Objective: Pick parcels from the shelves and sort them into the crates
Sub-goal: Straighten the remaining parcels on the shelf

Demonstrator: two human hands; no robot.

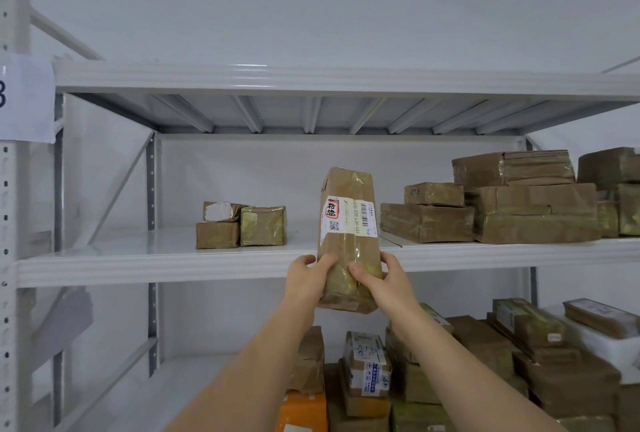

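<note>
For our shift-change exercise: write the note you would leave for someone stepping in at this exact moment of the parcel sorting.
Left hand and right hand both grip the lower end of one tall taped parcel, held upright in front of the middle shelf.
Still on that shelf: a small cluster of parcels at left, a stack of boxes at right. More parcels fill the lower shelf.
Done: one parcel in hand. No crates in view.
Left: carry it to its crate, then clear the rest.

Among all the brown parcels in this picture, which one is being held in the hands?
The tall parcel with the white barcode label, held upright in front of the middle shelf. The left hand and right hand grip its lower end; all other parcels lie on shelves.
</note>
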